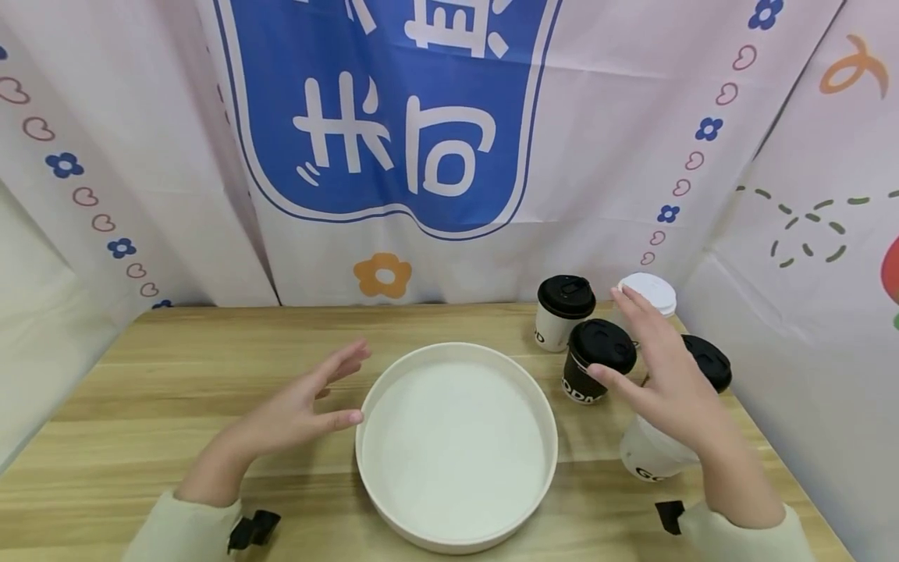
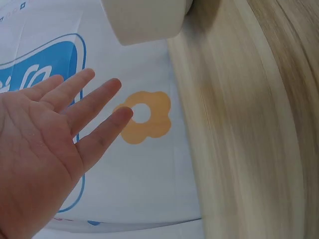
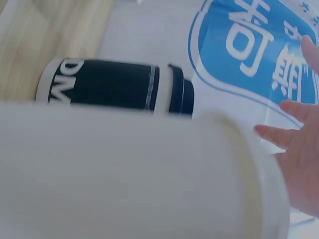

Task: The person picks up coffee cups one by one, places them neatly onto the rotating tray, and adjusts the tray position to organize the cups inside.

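Note:
A round off-white tray [image 1: 456, 445] lies on the wooden table. Just left of its rim is my left hand [image 1: 302, 414], fingers extended and thumb tip at the rim; the left wrist view shows its palm [image 2: 45, 134] holding nothing. My right hand [image 1: 670, 390] hovers over a group of takeaway cups, fingers spread and holding nothing. Beneath it stands a white cup [image 1: 653, 453] with a black lid, partly hidden by the hand. A black cup [image 1: 583, 378] with a black lid is close to the thumb. Beyond the fingertips is a cup with a white lid [image 1: 653, 293].
Another white cup [image 1: 551, 329] with a black lid stands behind the black cup. At the back hangs a printed curtain [image 1: 597, 156] along the table's far edge, and a white side wall [image 1: 808, 328] borders the right. Bare wood [image 1: 140, 421] extends left of the tray.

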Motion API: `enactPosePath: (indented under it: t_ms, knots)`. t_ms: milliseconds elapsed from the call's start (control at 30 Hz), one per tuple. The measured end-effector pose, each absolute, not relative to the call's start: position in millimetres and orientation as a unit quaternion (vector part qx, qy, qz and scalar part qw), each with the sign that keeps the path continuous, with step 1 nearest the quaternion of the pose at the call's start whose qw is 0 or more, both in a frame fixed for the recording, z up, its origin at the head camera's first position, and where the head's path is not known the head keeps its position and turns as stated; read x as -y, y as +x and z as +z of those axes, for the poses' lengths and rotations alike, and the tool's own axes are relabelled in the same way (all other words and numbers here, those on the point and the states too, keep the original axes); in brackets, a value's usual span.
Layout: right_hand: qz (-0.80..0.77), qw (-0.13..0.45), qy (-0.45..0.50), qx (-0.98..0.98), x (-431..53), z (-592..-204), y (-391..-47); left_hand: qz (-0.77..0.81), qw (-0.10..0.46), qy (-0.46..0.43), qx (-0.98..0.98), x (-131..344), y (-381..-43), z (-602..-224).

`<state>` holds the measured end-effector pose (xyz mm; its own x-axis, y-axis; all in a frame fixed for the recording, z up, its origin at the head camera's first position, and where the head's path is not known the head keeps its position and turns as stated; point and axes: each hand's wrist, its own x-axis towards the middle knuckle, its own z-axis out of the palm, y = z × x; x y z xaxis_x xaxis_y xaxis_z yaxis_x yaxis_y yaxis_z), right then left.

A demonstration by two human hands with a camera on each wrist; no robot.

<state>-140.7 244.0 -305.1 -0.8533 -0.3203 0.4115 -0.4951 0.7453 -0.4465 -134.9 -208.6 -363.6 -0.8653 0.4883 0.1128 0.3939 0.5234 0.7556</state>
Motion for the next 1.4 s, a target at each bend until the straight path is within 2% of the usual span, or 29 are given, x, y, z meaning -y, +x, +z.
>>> enactPosePath:
  t_ms: [233,400,633,1400]
  knots:
    - [0.325,0.131,0.202,0.915,-272,-308,-135,0.422,0.08,0.231,-0.873,207,-138,-370]
    - [0.345,0.136,0.191,0.909,-292,-315,-130,0.43,0.109,0.223,-0.868,206,-141,-377]
    - [0.378,0.117,0.216,0.893,-317,-322,-123,0.439,0.137,0.231,-0.857,204,-147,-381]
    - [0.354,0.091,0.234,0.901,-340,-337,-109,0.444,0.182,0.246,-0.842,207,-150,-393]
